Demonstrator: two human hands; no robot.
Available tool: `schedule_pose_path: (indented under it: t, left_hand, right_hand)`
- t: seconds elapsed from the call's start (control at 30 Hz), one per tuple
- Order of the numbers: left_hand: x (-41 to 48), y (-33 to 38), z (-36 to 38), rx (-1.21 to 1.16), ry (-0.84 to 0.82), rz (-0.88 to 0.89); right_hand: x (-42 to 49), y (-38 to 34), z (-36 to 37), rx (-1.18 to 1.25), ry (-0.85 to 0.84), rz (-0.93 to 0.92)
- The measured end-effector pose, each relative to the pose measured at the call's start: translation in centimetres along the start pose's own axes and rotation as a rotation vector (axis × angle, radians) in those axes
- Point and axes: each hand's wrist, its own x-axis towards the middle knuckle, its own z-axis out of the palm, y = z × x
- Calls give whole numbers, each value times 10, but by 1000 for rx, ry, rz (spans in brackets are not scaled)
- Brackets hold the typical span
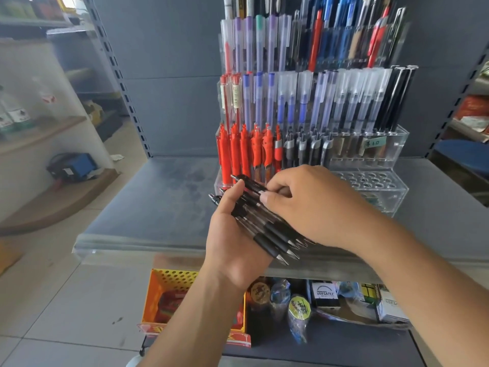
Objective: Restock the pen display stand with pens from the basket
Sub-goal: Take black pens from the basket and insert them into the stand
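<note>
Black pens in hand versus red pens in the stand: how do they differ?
Colour: the black pens are black-bodied; the red pens are red. Pose: the black pens lie fanned across the left hand; the red pens stand upright. State: the black pens are loose, the right hand pinching one; the red pens sit slotted in the display stand. Both look like clip pens.

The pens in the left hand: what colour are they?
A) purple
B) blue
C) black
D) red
C: the bundle of pens held in the left hand has black grips and black clips; the right hand pinches one of them.
</note>
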Motion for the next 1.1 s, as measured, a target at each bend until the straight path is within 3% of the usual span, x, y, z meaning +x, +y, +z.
schedule_pose_path:
  t: [0.1,0.2,0.43,0.7,0.83,1.1]
  left_hand:
    - [-2,0,-1,-89,-104,-9]
    - [-1,4,-1,-131,-80,-13]
    - [-1,4,2,-73,-31,37]
    - [-1,2,0,-57,-14,74]
    - [0,2,1,-48,-2,88]
    - [-2,0,3,-28,-5,83]
  right_hand:
    - [-3,4,-22,147,-85,-3]
    - [-8,11,-49,308,-102,11]
    - [-14,49,-88,594,171,-33]
    - [3,85,-60,537,585,-27]
    - [6,89,-53,591,638,-31]
    - [15,91,-39,387,595,33]
